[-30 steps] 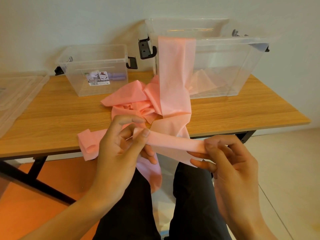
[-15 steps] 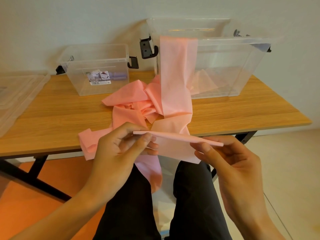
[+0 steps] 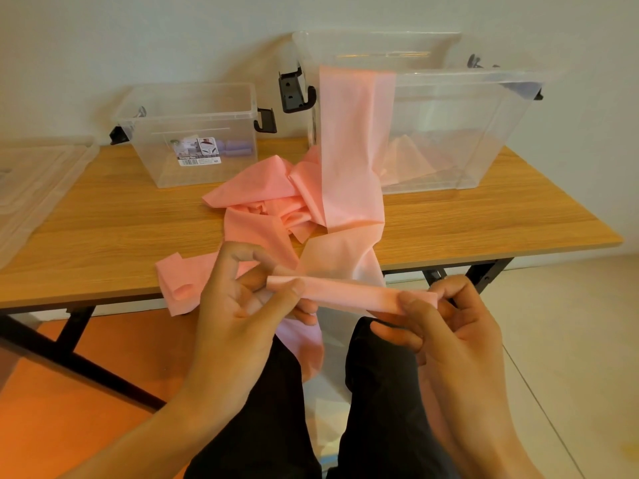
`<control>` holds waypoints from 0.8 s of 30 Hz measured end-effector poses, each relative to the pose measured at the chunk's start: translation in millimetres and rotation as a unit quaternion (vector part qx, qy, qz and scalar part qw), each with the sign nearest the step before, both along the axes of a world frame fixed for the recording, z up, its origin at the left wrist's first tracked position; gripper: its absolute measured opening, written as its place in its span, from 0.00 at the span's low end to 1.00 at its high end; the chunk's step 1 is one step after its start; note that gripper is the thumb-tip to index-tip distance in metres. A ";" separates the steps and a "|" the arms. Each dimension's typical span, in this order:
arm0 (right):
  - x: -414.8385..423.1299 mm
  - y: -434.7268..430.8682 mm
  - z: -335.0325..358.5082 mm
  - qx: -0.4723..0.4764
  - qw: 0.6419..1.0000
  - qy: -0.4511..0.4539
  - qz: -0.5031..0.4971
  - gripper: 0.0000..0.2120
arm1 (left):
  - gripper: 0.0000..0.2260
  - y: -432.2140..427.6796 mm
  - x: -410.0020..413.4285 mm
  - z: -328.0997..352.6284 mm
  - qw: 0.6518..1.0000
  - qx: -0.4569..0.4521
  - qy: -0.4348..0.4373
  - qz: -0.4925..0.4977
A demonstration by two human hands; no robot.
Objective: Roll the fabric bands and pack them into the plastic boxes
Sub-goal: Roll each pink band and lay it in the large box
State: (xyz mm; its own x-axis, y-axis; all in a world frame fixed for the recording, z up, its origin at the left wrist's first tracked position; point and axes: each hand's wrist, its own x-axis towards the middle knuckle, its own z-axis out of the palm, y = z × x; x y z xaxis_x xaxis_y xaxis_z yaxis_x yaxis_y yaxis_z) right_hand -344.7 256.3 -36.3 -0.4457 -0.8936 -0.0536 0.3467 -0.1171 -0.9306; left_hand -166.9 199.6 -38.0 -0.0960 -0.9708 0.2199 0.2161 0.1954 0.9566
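Left hand [image 3: 238,305] and right hand [image 3: 453,326] are each pinching an end of the folded pink fabric band [image 3: 349,292], fingers clamped on it, just off the desk [image 3: 103,229] edge (rest is trailing over the large plastic box [image 3: 484,126] rim).

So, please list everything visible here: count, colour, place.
wooden table: one, light brown, black legs
small clear plastic box: one, clear, black latches, table back left
large clear plastic box: one, clear, black latches, table back right
purple items: count unclear, purple, inside small box
pink fabric band: count unclear, pink, draped over large box rim, heaped on table, near end rolled
clear plastic lids: count unclear, clear, far left
black trousers: one pair, bottom centre
left hand: one, pinches roll's left end
right hand: one, pinches roll's right end
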 end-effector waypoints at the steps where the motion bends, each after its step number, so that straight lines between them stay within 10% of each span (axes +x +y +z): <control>1: 0.6 0.9 -1.1 0.001 1.000 0.003 0.003 0.06 | 0.12 0.5 -0.4 -0.7 1.000 -0.003 -0.005 -0.006; 24: -12.5 5.3 -2.7 -0.016 0.996 0.080 0.027 0.13 | 0.13 -4.7 14.3 3.2 0.992 -0.051 -0.114 -0.019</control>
State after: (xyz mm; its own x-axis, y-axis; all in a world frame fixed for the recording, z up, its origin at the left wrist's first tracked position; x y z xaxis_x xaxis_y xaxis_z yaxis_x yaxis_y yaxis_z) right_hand -357.2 261.6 -39.0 -0.3966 -0.9170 0.0430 0.2016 -0.1327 -0.9704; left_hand -152.6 194.9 -34.8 -0.1899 -0.9396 0.2848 0.0062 0.2889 0.9573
